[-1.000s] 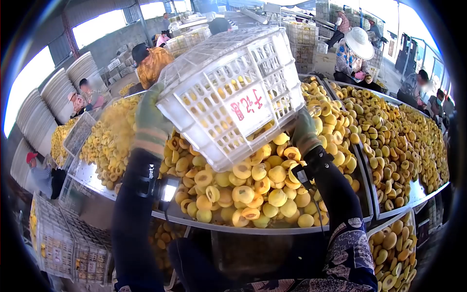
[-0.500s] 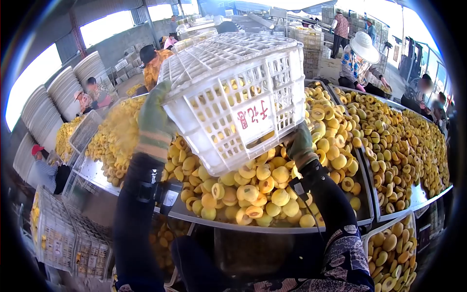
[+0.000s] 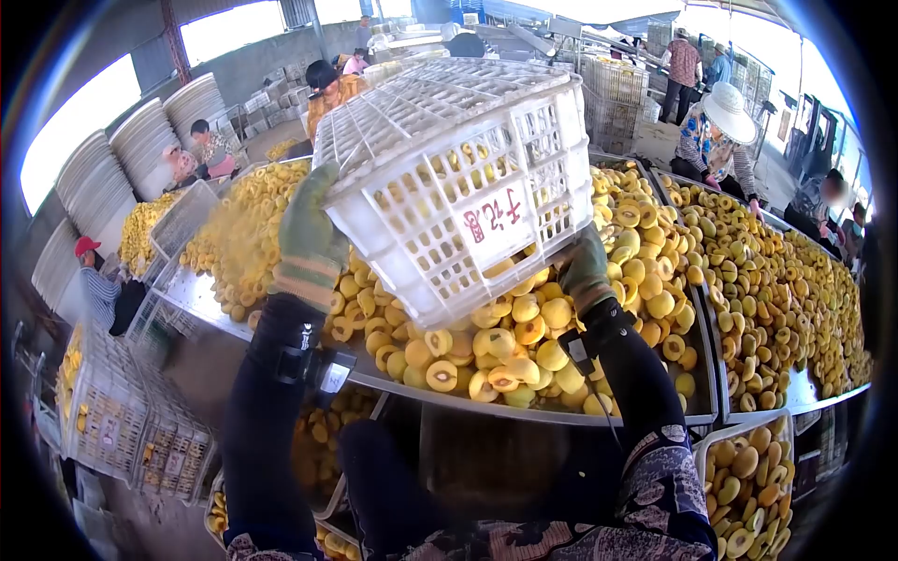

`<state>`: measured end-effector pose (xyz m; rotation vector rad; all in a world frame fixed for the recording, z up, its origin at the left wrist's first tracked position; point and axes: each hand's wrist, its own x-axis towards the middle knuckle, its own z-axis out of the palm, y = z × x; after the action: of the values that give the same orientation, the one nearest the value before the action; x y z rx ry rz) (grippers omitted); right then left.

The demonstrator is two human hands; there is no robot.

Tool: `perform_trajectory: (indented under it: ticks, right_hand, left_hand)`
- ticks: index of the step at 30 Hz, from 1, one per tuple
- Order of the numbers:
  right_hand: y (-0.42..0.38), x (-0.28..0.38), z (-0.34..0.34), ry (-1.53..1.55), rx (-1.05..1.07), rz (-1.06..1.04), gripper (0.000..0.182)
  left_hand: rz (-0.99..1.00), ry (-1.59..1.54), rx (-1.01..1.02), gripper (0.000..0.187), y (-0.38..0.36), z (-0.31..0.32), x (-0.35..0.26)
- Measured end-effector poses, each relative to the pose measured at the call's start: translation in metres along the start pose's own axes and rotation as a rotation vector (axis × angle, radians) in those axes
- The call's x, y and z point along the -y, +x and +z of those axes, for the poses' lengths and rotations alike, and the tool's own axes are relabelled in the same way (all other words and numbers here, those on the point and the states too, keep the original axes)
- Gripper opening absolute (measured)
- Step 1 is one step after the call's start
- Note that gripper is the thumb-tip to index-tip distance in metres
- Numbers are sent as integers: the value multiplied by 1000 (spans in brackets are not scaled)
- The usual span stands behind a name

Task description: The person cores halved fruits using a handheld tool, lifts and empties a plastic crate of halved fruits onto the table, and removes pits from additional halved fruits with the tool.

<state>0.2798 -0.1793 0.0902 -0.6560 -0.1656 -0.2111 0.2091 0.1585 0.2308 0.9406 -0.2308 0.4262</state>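
A white plastic crate (image 3: 412, 210) with red lettering is held tipped over, its slatted base facing up, above a metal sorting table (image 3: 552, 418). My left hand (image 3: 311, 229), in a green glove with striped cuff, grips the crate's left side. At its lower right edge, my gloved right hand (image 3: 585, 266) is closed on the crate, fingers partly hidden. Yellow fruit shows through the crate's openings. Below it lies a heap of halved yellow fruit (image 3: 505, 341), apricot- or peach-like, some with round hollows. The crate's mouth is turned away from view.
A second table of fruit halves (image 3: 776, 290) adjoins on the right. A filled crate (image 3: 748, 486) stands below it; stacked crates (image 3: 131, 421) stand at left. Several people work around the tables, including one in a white hat (image 3: 730, 112).
My view has shifted slightly, so the surroundings sit farther right at the left side. The crate stays tipped in both hands, a little higher at its lower corner.
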Motion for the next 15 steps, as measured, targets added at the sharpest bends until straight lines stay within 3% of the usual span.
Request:
perform_trajectory:
  ticks: [1,2,4,8,9,12,15]
  right_hand:
    - [1,-1,-8,-178,44,-44,34]
    - [-1,-3,-5,-111,31,-36,35]
    - [0,-5,-4,-115,-16,-55,39]
    - [-23,9,32,-13,-3,-36,52]
    - [-30,14,39,-118,8,-29,52]
    - [-36,17,35,51,-14,92,38]
    - [-46,-2,31,15,130,194,37]
  left_hand:
    - [0,8,-25,32,-6,1,-2]
    - [2,55,-71,33,-13,5,-7]
    - [385,728,59,34,-13,-19,-6]
    - [668,1298,96,34,-36,-27,-24]
    - [724,1433,84,33,-49,-24,-33]
    - [523,778,-24,37,-50,-58,-43]
    - [604,814,-116,35,-99,-54,-72]
